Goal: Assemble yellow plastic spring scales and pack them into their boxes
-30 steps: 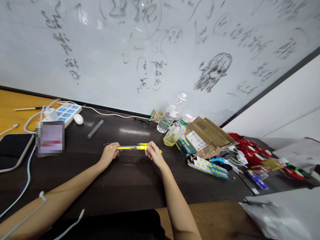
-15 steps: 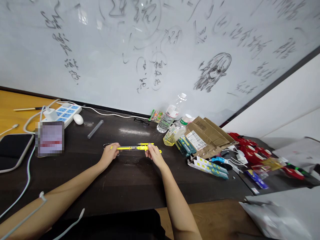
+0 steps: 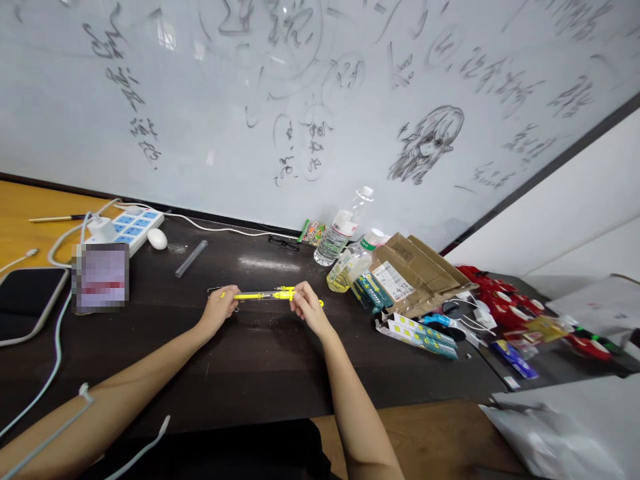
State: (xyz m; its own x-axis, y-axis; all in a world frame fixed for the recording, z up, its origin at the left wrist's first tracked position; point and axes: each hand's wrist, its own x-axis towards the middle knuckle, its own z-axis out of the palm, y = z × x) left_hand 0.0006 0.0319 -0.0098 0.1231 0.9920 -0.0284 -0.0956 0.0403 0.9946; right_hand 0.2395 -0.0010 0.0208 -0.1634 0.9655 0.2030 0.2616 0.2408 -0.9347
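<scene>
Between my hands runs a slim yellow-and-clear pen-like tool [image 3: 253, 295], held level just over the dark table. My left hand [image 3: 220, 310] is closed around its left end, and a thin dark piece pokes out beyond those fingers. At the thicker yellow end, my right hand [image 3: 309, 308] pinches with thumb and fingers; a small yellow tip shows past it on the right. Just behind this end is a short yellow piece with a thin metal tip [image 3: 280, 289], partly hidden. Its exact kind is too small to tell.
To the right stand a water bottle [image 3: 337, 233], a bottle of yellow liquid [image 3: 347, 267], flattened cardboard [image 3: 425, 267] and teal-and-white packaging [image 3: 417, 335]. On the left lie a clear tube [image 3: 191, 259], a power strip [image 3: 133, 225], a phone [image 3: 30, 300] and white cables.
My right hand's fingers have shifted slightly on the yellow end. My left hand holds the same place, and the tool has barely moved.
</scene>
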